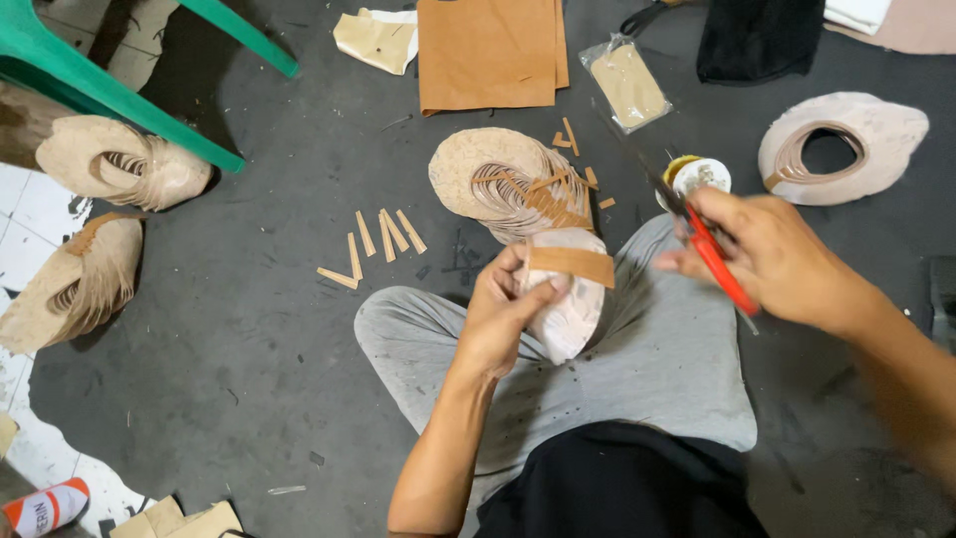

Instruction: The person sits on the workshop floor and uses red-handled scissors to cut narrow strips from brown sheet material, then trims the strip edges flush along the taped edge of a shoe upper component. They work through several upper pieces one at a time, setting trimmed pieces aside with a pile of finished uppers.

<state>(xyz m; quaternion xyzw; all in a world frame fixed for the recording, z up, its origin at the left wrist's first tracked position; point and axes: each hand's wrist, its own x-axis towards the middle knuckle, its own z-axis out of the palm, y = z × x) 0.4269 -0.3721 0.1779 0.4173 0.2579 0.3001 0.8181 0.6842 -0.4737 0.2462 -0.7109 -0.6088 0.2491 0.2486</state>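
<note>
Sole in my left hand, scissors in my right.

My left hand (pixel 498 314) is clamped on a pale oval shoe sole with a tan leather strip across it (pixel 566 289), over my grey-trousered lap (pixel 657 369). Just right of the sole, my right hand (pixel 772 254) is closed around red-handled scissors (pixel 712 254). Just above the sole lies a stack of pale strapped soles (pixel 503 179); left of it, 6 loose tan strips (pixel 373 244).

single head view, steeply downward, close over lap and floor (pixel 249 329)

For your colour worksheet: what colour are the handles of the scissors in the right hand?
Red, seen in the head view: scissors held in the right hand.
</note>
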